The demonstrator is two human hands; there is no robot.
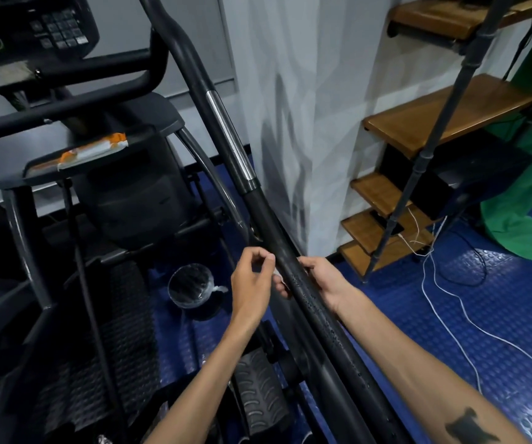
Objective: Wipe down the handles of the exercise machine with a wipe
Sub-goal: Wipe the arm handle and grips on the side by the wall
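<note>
A long black handle bar (259, 208) of the exercise machine runs diagonally from top centre to bottom right, with a chrome section (230, 134) higher up. Its lower stretch looks wet with droplets. My right hand (322, 278) is wrapped around the bar from the right, and a small bit of white wipe (279, 274) shows under its fingers on the left side of the bar. My left hand (253, 278) hovers just left of the bar with its fingers curled and pinched near that white bit; I cannot tell whether it touches it.
A pack of wipes (93, 152) lies on the machine's tray. A black bin with a clear liner (194, 288) stands on the blue studded floor. The console (34, 27) is at top left. Wooden stairs (418, 129), white cables (440, 290) and green cloth (524, 219) lie to the right.
</note>
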